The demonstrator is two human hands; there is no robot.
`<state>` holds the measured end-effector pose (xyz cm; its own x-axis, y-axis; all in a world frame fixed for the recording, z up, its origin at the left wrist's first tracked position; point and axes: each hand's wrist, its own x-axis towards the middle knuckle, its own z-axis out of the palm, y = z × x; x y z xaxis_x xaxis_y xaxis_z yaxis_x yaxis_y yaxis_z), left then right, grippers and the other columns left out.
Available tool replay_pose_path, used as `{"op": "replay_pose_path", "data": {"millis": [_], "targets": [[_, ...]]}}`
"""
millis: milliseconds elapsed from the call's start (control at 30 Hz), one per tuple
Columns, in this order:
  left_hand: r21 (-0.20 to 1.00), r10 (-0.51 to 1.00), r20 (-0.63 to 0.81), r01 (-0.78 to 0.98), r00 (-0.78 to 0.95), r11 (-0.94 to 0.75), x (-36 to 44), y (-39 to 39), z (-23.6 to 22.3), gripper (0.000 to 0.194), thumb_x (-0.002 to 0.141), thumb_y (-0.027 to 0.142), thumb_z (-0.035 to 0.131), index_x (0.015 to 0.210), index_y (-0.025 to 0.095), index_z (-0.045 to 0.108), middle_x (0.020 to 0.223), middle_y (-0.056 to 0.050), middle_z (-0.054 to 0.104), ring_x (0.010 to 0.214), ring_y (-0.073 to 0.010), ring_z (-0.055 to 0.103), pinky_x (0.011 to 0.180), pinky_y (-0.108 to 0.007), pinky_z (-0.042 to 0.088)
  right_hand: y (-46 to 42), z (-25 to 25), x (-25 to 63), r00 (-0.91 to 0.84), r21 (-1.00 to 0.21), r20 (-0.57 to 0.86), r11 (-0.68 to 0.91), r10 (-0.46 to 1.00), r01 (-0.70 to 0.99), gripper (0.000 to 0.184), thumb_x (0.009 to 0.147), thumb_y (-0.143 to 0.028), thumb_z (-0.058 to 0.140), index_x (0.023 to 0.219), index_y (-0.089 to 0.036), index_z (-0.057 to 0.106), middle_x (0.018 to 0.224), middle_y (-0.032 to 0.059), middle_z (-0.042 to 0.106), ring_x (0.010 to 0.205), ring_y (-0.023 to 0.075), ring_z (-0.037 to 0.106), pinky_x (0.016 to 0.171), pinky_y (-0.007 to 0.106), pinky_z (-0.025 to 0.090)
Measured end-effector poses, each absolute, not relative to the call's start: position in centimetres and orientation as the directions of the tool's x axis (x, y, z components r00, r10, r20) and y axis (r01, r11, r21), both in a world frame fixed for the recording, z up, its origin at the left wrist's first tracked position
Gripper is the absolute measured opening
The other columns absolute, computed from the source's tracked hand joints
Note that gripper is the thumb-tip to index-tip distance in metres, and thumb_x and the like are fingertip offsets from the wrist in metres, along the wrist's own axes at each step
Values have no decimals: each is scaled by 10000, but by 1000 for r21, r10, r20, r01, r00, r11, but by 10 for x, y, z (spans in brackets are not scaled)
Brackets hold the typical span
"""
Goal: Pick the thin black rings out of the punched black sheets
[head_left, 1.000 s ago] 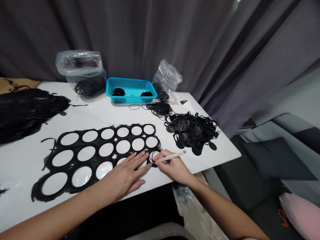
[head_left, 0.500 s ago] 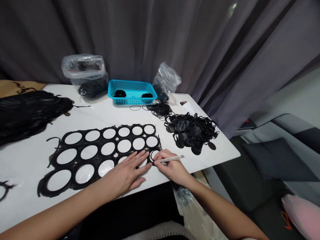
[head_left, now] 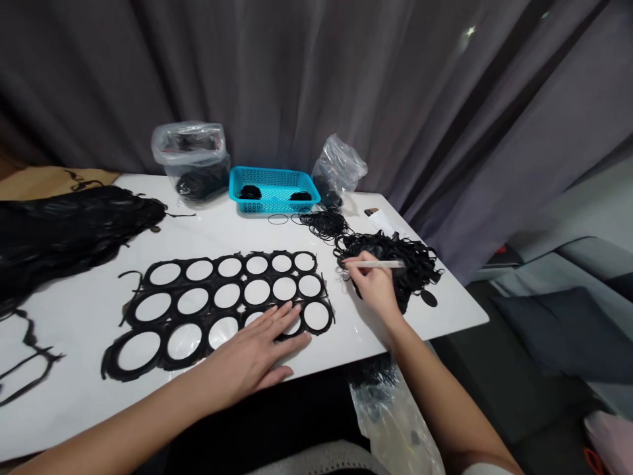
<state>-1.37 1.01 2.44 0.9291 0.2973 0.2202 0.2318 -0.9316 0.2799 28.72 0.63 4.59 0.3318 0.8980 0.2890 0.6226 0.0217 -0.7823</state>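
Observation:
A black sheet with rows of round holes (head_left: 179, 276) lies flat on the white table. My left hand (head_left: 262, 349) rests on its near row with the fingers stretched out, pressing nothing between them. My right hand (head_left: 376, 287) is closed around a slim, pale, pen-like tool (head_left: 380, 264) and sits off the sheet's right side. Its fingertips are at the left edge of a heap of black rings, strips and discs (head_left: 415, 260). Whether anything else is pinched at the tool's tip I cannot make out.
Behind stand a blue basket (head_left: 275, 207) with black bundles and two clear plastic bags (head_left: 190, 155). Thin black rings (head_left: 326, 224) lie before the basket. A big black pile (head_left: 64, 231) covers the left, and black scraps (head_left: 37, 359) lie nearer. Another plastic bag (head_left: 395, 422) hangs below the table edge.
My right hand has moved with the tool from the sheet's near right hole up and right to the heap. That hole now shows clear. My left hand stays on the sheet.

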Motion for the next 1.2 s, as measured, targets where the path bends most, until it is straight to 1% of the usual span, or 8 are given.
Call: {"op": "replay_pose_path", "data": {"millis": [133, 300, 533, 700, 833, 967, 1100, 1200], "targets": [[197, 427, 276, 384, 861, -902, -34, -6, 17, 447, 993, 365, 552, 1417, 226, 535, 1531, -119, 480, 1404, -295, 467, 1166, -465, 393, -10, 46, 233, 110, -854, 126, 51, 986, 518, 137, 896, -264, 567, 797, -216, 649, 868, 19, 729, 804, 185, 639, 730, 285, 462], [141, 469, 275, 447, 839, -883, -43, -19, 2, 495, 991, 361, 542, 1459, 208, 485, 1529, -155, 472, 1387, -313, 485, 1121, -467, 446, -34, 34, 193, -150, -881, 5, 75, 989, 467, 103, 890, -218, 572, 824, -221, 651, 882, 10, 726, 832, 179, 655, 778, 292, 481], [155, 461, 282, 434, 841, -887, -43, -19, -1, 495, 971, 327, 566, 1448, 215, 494, 1537, -151, 462, 1412, -319, 451, 1136, -475, 426, -43, 23, 192, -149, -892, 20, 84, 989, 443, 81, 881, -202, 592, 822, -217, 646, 924, 22, 719, 933, 201, 645, 868, 328, 478], [172, 460, 307, 427, 833, -888, -43, -19, -1, 478, 976, 316, 556, 1441, 220, 504, 1544, -137, 457, 1411, -311, 455, 1140, -466, 423, -45, 20, 191, -135, -892, 18, 77, 991, 445, 78, 880, -196, 604, 822, -218, 651, 913, 18, 719, 930, 203, 637, 857, 334, 471], [178, 464, 293, 429, 836, -886, -44, -19, -3, 487, 971, 315, 563, 1445, 226, 499, 1553, -137, 444, 1420, -310, 442, 1144, -474, 420, -45, 22, 190, -144, -871, 61, 123, 988, 475, 118, 888, -179, 608, 780, -224, 625, 885, 6, 714, 909, 197, 626, 840, 333, 462], [185, 463, 291, 426, 837, -886, -45, -18, -2, 482, 967, 296, 568, 1440, 231, 505, 1587, -144, 387, 1438, -319, 410, 1151, -486, 405, -49, 25, 189, -197, -813, 156, 239, 968, 531, 177, 909, -162, 598, 743, -218, 570, 925, 18, 694, 910, 191, 621, 859, 343, 452], [170, 471, 260, 440, 843, -882, -47, -17, 0, 518, 959, 301, 584, 1464, 259, 478, 1624, -164, 299, 1456, -347, 370, 1141, -524, 401, -61, 14, 186, -328, -656, 267, 420, 906, 627, 87, 942, -151, 550, 933, -218, 605, 1096, 67, 692, 1035, 229, 603, 923, 388, 428], [162, 466, 236, 439, 853, -884, -48, -16, -1, 518, 958, 309, 584, 1463, 263, 478, 1615, -171, 317, 1457, -352, 367, 1136, -532, 400, -54, 10, 192, -423, -521, 318, 529, 849, 670, 138, 933, -145, 543, 1033, -209, 614, 1116, 96, 699, 1041, 258, 596, 932, 417, 413]]}}
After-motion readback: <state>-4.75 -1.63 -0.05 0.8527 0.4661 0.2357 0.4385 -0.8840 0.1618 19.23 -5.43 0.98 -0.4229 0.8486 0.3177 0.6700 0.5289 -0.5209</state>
